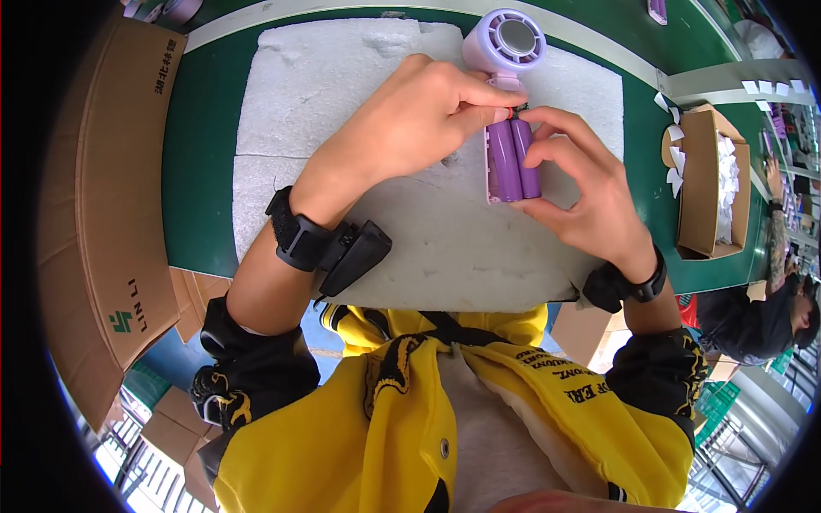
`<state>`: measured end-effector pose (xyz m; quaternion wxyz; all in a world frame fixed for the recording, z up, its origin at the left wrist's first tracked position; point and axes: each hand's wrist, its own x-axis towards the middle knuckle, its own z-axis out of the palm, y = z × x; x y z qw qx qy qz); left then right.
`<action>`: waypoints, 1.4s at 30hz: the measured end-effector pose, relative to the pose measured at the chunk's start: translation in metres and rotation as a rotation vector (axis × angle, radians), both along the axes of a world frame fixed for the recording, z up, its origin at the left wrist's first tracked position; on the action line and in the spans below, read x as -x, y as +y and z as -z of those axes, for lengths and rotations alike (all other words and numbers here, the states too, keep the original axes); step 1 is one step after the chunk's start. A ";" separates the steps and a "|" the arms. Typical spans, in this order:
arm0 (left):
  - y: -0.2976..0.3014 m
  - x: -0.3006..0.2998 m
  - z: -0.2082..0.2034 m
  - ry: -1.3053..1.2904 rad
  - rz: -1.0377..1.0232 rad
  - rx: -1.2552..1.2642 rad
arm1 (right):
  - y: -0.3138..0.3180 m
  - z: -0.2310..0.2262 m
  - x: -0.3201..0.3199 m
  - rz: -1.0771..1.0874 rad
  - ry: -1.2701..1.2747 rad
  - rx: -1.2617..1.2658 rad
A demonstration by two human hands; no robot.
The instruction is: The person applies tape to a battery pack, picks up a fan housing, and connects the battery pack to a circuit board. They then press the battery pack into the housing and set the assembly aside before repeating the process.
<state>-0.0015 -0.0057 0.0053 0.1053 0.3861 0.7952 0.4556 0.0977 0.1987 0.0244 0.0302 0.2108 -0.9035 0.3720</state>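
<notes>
A light purple handheld fan (505,44) lies on a white foam sheet (342,64), its round head pointing away from me and its handle open. Two purple cylindrical batteries (506,162) sit side by side in the handle. My left hand (428,111) pinches with thumb and forefinger at the small red and dark wires (515,111) just above the batteries. From the right, my right hand (590,184) grips the handle, fingertips on the batteries' side and thumb at their lower end. The wire ends are partly hidden by my fingertips.
Tall brown cardboard (120,197) stands along the left of the green table (201,162). A carton (697,184) of white pieces sits at the right, with white tabs along the table edge nearby. Another person (757,321) works farther right.
</notes>
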 end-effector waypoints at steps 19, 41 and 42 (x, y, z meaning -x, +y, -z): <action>-0.001 0.001 -0.006 -0.155 -0.029 0.066 | -0.016 0.002 0.004 0.150 -0.165 0.090; 0.005 -0.016 0.003 -0.358 -0.018 -0.024 | -0.017 0.023 0.013 0.322 -0.261 0.451; 0.004 -0.015 0.002 -0.351 -0.025 -0.032 | -0.015 0.023 0.014 0.280 -0.175 0.382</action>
